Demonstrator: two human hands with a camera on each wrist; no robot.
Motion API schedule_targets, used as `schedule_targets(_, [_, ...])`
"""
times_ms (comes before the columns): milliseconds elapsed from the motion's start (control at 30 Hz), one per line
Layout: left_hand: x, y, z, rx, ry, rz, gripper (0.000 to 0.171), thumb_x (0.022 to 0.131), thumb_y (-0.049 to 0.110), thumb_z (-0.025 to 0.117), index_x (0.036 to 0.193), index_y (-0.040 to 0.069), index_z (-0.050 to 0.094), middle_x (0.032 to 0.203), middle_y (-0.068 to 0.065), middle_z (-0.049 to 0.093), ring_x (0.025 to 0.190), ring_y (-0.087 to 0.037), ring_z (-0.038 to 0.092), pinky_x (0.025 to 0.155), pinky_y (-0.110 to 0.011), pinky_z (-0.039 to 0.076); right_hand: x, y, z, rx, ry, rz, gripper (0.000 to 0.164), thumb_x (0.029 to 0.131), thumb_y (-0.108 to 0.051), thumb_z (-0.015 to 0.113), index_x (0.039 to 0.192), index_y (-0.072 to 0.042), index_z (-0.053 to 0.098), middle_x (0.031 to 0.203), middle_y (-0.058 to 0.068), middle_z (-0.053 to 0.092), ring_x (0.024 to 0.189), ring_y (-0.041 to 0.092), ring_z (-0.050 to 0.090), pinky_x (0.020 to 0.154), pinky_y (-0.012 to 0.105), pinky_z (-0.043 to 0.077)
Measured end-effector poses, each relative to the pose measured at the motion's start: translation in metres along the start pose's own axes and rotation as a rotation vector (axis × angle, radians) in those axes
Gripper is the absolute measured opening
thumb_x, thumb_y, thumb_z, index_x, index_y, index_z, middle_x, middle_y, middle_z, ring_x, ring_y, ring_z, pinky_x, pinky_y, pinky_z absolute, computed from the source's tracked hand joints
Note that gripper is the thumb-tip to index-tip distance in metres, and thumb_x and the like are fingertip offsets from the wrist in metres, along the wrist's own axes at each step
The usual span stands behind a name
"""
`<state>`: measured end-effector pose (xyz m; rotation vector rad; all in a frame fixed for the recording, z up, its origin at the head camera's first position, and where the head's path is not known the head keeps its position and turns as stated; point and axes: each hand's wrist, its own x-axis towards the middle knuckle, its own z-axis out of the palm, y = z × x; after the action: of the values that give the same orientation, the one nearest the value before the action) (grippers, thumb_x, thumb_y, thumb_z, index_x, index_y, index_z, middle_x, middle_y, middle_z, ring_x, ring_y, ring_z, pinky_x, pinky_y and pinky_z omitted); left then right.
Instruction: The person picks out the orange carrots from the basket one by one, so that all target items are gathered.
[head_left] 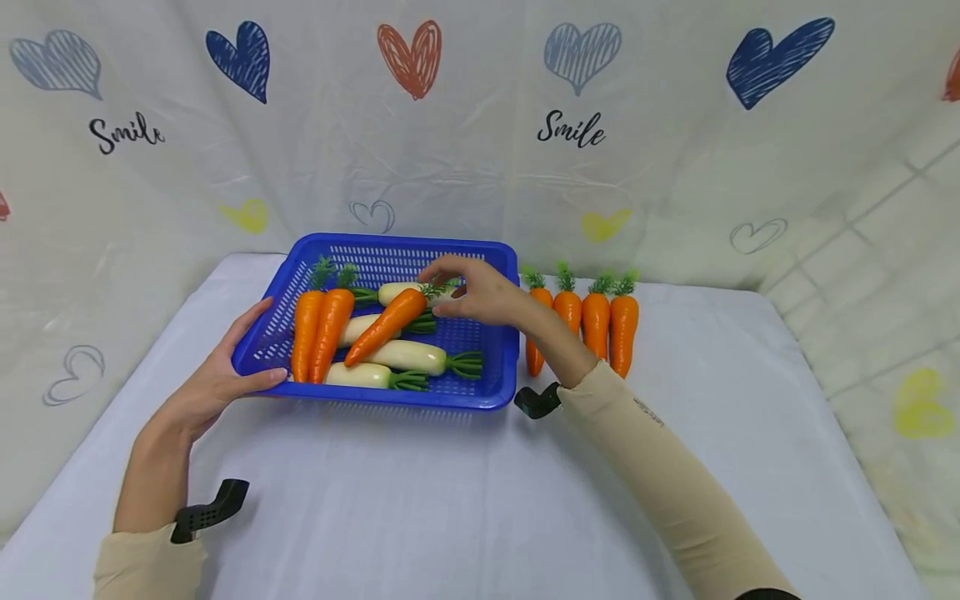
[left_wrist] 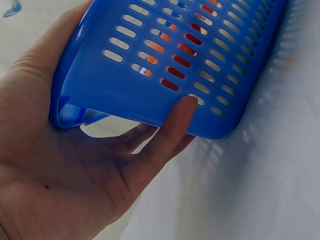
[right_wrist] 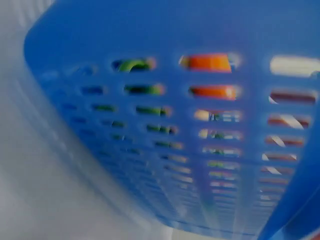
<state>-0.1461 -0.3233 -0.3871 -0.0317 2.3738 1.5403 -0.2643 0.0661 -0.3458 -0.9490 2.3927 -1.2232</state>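
Observation:
A blue plastic basket (head_left: pixel 450 398) holds several white radishes (head_left: pixel 405 357) with green stems, with orange carrots (head_left: pixel 305 333) lying over them. My left hand (head_left: pixel 217 375) grips the basket's left end, thumb on the near rim; the left wrist view shows fingers below the slotted wall (left_wrist: pixel 100 85). My right hand (head_left: pixel 483 292) reaches over the basket's right side, thumb and fingers curled about the leafy top of a slanting carrot (head_left: pixel 386 327). That carrot crosses above the radishes. In the blurred right wrist view, only the basket's slotted side (right_wrist: pixel 170 145) shows, not the hand.
Several more carrots (head_left: pixel 596 321) lie in a row on the white tablecloth (head_left: pixel 390 508), right of the basket, leaves pointing away; my right forearm partly covers them. Behind the table hangs a pale curtain (head_left: pixel 480 150) printed with hearts.

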Motion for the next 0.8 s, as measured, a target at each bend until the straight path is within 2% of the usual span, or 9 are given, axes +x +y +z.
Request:
schedule_targets(300, [-0.001, -0.001, 0.001, 0.017, 0.007, -0.002, 0.101, 0.096, 0.026, 0.070, 0.163, 0.053, 0.000, 0.176, -0.015, -0.013, 0.155, -0.056, 0.009, 0.116, -0.082, 0.026, 0.011, -0.003, 0.011, -0.007, -0.053, 0.011, 0.048, 0.092, -0.004, 0.076, 0.138, -0.008, 0.063, 0.141, 0.009, 0.063, 0.131, 0.027, 0.058, 0.106, 0.041, 0.058])
schedule_targets(567, [-0.001, -0.001, 0.002, 0.017, 0.008, -0.008, 0.101, 0.096, 0.028, 0.070, 0.163, 0.053, -0.001, 0.176, -0.015, -0.013, 0.154, -0.056, 0.009, 0.116, -0.081, 0.027, 0.019, 0.001, 0.018, -0.035, -0.123, 0.056, 0.057, 0.092, -0.004, 0.077, 0.145, -0.010, 0.057, 0.149, 0.010, 0.056, 0.140, 0.028, 0.050, 0.115, 0.049, 0.051])
schedule_targets(800, [-0.001, -0.001, 0.002, 0.002, 0.001, -0.003, 0.100, 0.097, 0.028, 0.069, 0.163, 0.053, 0.000, 0.176, -0.016, -0.012, 0.154, -0.055, 0.010, 0.117, -0.080, 0.027, 0.026, 0.004, 0.021, -0.062, -0.149, 0.065, 0.060, 0.092, -0.004, 0.076, 0.148, -0.012, 0.056, 0.153, 0.007, 0.055, 0.138, 0.025, 0.053, 0.116, 0.045, 0.051])
